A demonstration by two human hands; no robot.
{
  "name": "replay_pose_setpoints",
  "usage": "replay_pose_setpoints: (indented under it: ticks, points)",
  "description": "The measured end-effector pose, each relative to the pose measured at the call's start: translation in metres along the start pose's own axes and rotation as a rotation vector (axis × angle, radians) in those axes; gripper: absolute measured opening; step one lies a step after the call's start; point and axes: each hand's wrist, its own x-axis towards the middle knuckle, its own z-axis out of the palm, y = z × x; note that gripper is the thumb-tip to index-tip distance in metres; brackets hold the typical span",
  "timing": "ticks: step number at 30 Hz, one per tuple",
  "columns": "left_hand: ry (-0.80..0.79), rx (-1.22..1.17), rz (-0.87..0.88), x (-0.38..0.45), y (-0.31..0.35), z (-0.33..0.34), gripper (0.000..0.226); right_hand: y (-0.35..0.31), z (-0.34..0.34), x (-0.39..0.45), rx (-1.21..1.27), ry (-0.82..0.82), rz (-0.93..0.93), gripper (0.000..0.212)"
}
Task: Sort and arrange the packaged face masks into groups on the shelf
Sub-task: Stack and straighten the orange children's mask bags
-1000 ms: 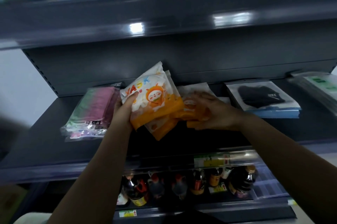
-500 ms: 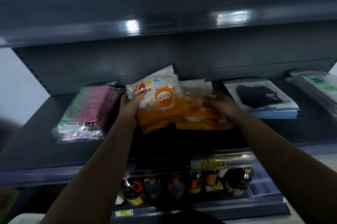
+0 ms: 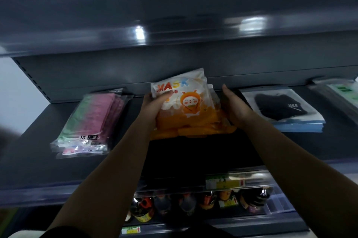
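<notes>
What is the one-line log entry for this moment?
left hand + right hand | squaring orange mask packs | middle shelf

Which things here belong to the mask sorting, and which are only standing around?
Belong: orange mask packs between left hand and right hand; pink-green packs; black mask packs; shelf.
Standing around: bottles below; price tags.

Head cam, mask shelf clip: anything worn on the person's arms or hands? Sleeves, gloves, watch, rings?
Both forearms are bare from wrist to the bottom of the frame: no sleeves in view. The left hand and right hand have no gloves, and no watch or bracelet shows at either wrist. No rings are visible, though the image is dim and slightly blurred. A dark garment edge shows at the bottom of the frame.
</notes>
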Motion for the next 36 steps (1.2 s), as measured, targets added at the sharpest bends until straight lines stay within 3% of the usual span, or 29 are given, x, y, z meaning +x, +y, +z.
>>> replay_pose_setpoints:
  ticks: [3,7,11,15,17,19,21,23,24,28,31,33,36]
  points:
    - [0.007,0.044,-0.008,0.004,0.004,0.008,0.078,0.002,0.013,0.006,0.059,-0.073,0.030,0.061]
    - [0.007,0.169,-0.028,0.004,0.013,0.009,0.106,-0.001,0.014,0.015,0.065,-0.128,-0.027,0.052]
    - [-0.097,0.174,-0.119,0.005,0.020,0.002,0.095,-0.013,0.011,0.019,-0.068,-0.127,-0.006,0.054]
    - [-0.135,0.138,-0.182,0.019,0.009,0.004,0.110,-0.009,0.029,0.024,-0.096,-0.161,0.059,0.044]
    - [-0.144,0.124,-0.160,0.013,0.014,0.004,0.099,-0.008,0.029,0.026,-0.084,-0.161,0.065,0.051]
    - [-0.187,0.128,-0.153,0.003,0.020,0.001,0.059,-0.013,0.025,0.024,-0.141,-0.132,0.053,0.045]
    - [-0.213,0.163,-0.171,0.003,0.020,-0.004,0.034,-0.020,0.021,0.022,-0.282,-0.069,0.067,0.056]
    - [-0.229,0.212,-0.184,0.004,0.021,-0.008,0.039,-0.026,0.021,0.021,-0.434,-0.049,0.137,0.077]
    - [-0.235,0.240,-0.192,0.004,0.021,-0.009,0.045,-0.027,0.023,0.020,-0.479,-0.062,0.168,0.077]
    - [-0.217,0.324,-0.207,-0.001,0.024,-0.008,0.055,-0.029,0.031,0.020,-0.479,-0.064,0.170,0.025]
    - [-0.223,0.331,-0.176,-0.006,0.024,-0.006,0.053,-0.028,0.031,0.021,-0.417,-0.009,0.100,0.013]
    - [-0.210,0.309,-0.148,-0.009,0.025,-0.010,0.061,-0.029,0.029,0.022,-0.392,0.015,0.043,0.031]
    - [-0.174,0.268,-0.042,-0.012,0.024,-0.021,0.072,-0.029,0.024,0.016,-0.351,0.023,-0.019,0.101]
